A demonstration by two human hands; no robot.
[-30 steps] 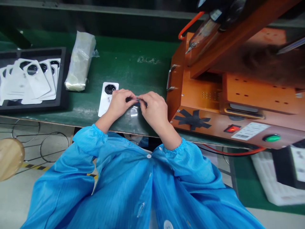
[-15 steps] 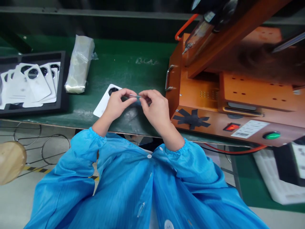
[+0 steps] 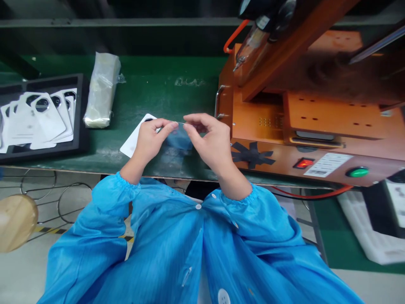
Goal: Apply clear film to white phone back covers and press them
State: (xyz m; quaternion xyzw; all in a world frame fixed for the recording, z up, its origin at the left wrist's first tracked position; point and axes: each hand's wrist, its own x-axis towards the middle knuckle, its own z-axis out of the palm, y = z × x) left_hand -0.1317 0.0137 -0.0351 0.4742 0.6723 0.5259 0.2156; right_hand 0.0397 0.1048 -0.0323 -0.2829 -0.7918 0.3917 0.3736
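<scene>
A thin clear film (image 3: 179, 137) hangs between my two hands above the green bench. My left hand (image 3: 152, 137) pinches its upper left edge between thumb and fingers. On the other side, my right hand (image 3: 210, 141) holds the upper right edge between thumb and forefinger. Partly hidden behind my left hand, a white phone back panel (image 3: 131, 141) with a dark round camera area lies on the bench.
At the left, a black tray (image 3: 82, 122) holds several white panels (image 3: 47, 120). A plastic-wrapped stack (image 3: 103, 90) lies beside it. An orange machine (image 3: 253, 122) with a metal handle fills the right. A wooden stool (image 3: 17, 221) stands lower left.
The film has tilted from edge-on to showing its face. My hands have moved slightly apart, and the whole view has shifted a little.
</scene>
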